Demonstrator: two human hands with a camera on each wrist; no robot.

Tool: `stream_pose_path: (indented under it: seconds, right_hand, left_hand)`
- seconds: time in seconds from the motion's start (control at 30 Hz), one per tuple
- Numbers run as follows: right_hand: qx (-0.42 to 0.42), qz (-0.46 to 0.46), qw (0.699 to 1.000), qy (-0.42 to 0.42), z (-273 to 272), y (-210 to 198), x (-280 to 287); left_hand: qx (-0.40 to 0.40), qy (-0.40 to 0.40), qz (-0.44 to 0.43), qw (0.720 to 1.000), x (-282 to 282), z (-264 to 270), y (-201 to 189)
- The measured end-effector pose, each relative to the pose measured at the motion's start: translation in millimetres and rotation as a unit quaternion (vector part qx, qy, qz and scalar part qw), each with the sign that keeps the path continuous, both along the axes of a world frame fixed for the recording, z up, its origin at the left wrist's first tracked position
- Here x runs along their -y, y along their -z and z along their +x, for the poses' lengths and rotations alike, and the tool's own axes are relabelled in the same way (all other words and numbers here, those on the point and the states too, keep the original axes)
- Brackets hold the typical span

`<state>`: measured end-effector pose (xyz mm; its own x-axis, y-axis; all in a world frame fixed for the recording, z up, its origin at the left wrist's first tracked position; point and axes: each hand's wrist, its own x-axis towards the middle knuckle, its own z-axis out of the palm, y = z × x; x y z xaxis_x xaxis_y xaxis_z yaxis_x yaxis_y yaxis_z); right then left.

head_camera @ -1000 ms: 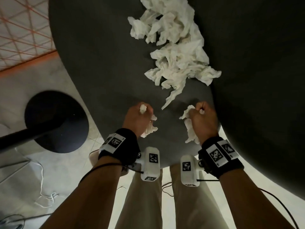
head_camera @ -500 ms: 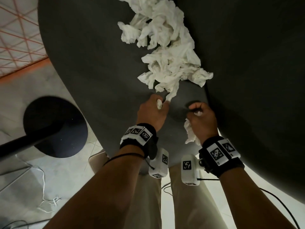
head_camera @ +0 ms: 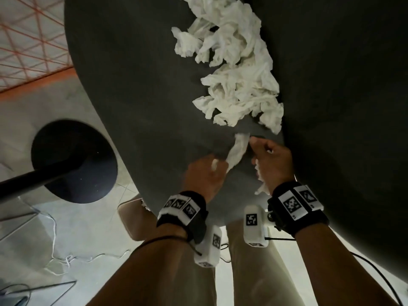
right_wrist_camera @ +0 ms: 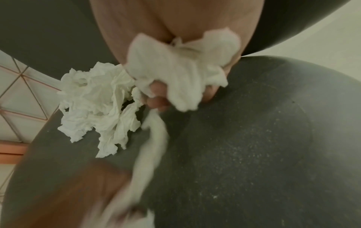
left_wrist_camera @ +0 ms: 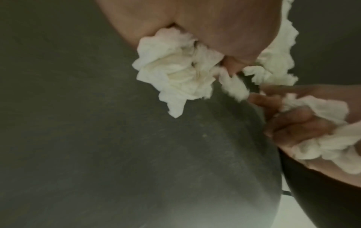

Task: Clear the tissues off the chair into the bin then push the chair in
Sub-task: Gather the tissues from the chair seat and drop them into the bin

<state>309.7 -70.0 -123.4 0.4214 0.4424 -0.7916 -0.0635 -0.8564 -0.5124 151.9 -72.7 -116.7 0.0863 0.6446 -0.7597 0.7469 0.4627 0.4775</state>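
Tissues: crumpled white heap (head_camera: 237, 69) on the dark chair seat (head_camera: 136, 89), just beyond both hands
Strip: one twisted tissue (head_camera: 237, 151) stretched between the two hands
Left hand (head_camera: 204, 177): fingers curled tight round a wad and the strip's near end
Right hand (head_camera: 272, 161): fist closed on its own wad, fingertips pinching the strip's far end
Floor: round black stand base (head_camera: 74, 161) left of the chair

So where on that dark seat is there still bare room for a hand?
The chair seat is bare left of the tissue pile, out to its curved edge. It is crowded nearer, where the left hand and right hand, both gripping tissues, share a tissue strip.
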Motion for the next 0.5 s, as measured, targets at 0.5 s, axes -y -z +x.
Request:
stream_pose_path:
  seconds: [0.5]
  right_hand:
    - [-0.045,0.06,0.991,-0.115,-32.9,-5.8,-6.8]
  left_hand:
    - [0.074,-0.39,-0.06,0.916,35.7,-61.9,-14.7]
